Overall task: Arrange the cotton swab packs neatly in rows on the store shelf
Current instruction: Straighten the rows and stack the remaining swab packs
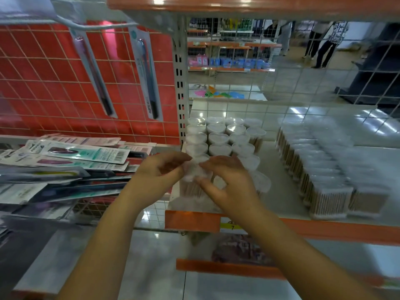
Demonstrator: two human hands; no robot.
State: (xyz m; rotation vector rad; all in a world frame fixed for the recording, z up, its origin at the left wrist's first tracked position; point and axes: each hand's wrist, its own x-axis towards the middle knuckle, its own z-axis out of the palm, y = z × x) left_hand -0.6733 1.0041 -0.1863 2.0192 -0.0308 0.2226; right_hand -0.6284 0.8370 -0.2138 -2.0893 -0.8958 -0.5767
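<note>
Together, the left hand (161,169) and right hand (227,182) pinched one heart-lidded swab tub (194,172) between their fingertips, the tub standing upright, its long axis vertical, at the front of the shelf (281,191), about equally near to both hands. Just beyond the fingers, further tubs (225,137) stood in four rows running away from the hands, roughly twenty in all, the nearest ones partly hidden. Well off to the right hand's side lay two rows of flat swab boxes (320,165), too blurred to count.
</note>
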